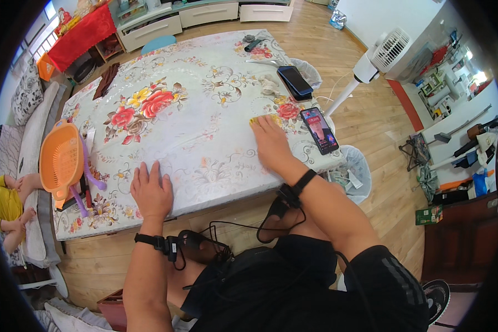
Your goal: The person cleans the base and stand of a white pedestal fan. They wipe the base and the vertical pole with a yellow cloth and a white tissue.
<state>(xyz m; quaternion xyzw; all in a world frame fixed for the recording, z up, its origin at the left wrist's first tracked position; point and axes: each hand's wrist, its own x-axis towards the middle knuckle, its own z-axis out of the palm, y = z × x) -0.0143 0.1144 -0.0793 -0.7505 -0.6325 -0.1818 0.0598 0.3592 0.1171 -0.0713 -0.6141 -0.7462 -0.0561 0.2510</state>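
My left hand (151,191) lies palm down near the front edge of a table with a floral tablecloth (182,145), fingers slightly spread, nothing visible in it. Farther forward, my right hand (270,139) rests palm down with its fingers close together. A small yellow patch (254,120) shows at its fingertips; whether it is a cloth, a sponge or part of the print cannot be told. To the right of that hand is a phone (319,130) with a lit screen. Beyond it, a dark phone (295,80) lies on another dark flat object.
An orange plastic basket (62,159) with purple parts stands at the table's left. A crumpled pale cloth (269,85) and brown cloth (106,81) lie farther back. Lined bins (352,174) and a white fan (367,66) stand right. Another person's bare legs (18,207) are on the sofa.
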